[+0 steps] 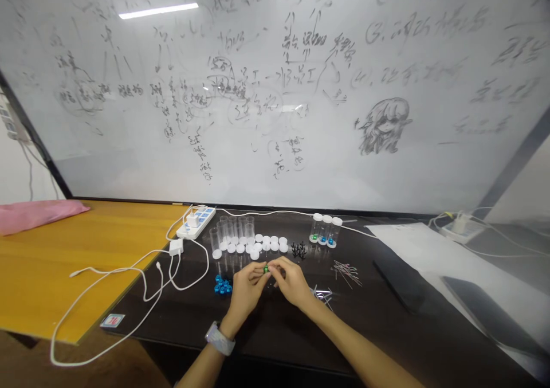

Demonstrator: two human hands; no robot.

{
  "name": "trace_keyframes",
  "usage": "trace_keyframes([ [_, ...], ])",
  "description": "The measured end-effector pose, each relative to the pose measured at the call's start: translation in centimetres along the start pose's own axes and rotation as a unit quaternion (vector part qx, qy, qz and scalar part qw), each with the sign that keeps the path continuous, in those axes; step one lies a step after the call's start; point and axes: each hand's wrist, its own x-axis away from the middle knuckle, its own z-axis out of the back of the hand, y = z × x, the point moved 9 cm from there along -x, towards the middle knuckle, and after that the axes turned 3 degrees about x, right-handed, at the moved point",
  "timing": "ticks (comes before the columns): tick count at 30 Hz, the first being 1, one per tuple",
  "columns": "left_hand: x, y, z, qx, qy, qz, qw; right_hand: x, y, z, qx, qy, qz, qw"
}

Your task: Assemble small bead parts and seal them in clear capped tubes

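Close together over the dark table, both my hands are closed at the fingertips around a small shiny green piece (266, 269). My left hand (248, 287), with a watch on its wrist, pinches it from the left. From the right, the thumb and fingers of my right hand (293, 280) close on it too. Its exact kind is too small to make out. Several shiny blue round pieces (222, 285) lie left of my left hand. White caps (270, 243) and small black pieces (298, 250) lie just beyond my hands. Thin metal sticks (322, 296) lie beside my right wrist.
Clear tubes (232, 230) stand at the back. Three capped tubes (326, 230) with green or blue pieces stand farther right. Thin pins (347, 273) are scattered nearby. A power strip (196, 223) with white cables is at left, a dark phone-like slab (397, 285) at right.
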Motion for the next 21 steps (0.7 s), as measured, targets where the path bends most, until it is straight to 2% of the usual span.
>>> trace_keyframes([
  [4, 0.0, 0.0, 0.0, -0.011, 0.005, -0.008, 1.0, 0.0, 2.2, -0.3, -0.105, -0.001, -0.097, 0.99],
  [9, 0.0, -0.1, 0.1, -0.02, 0.009, -0.012, 1.0, 0.0, 2.8, -0.3, -0.102, 0.004, -0.114, 0.988],
  [12, 0.0, -0.2, 0.0, -0.019, 0.004, -0.015, 1.0, -0.1, 2.0, 0.0, -0.07, -0.004, -0.082, 0.994],
  [17, 0.0, -0.2, 0.0, -0.035, 0.002, -0.014, 0.999, -0.2, -0.6, 0.7, 0.059, -0.011, 0.037, 0.997],
  [21, 0.1, -0.1, 0.0, -0.042, 0.004, -0.017, 0.999, -0.2, -0.9, 0.7, 0.094, -0.012, 0.058, 0.994],
])
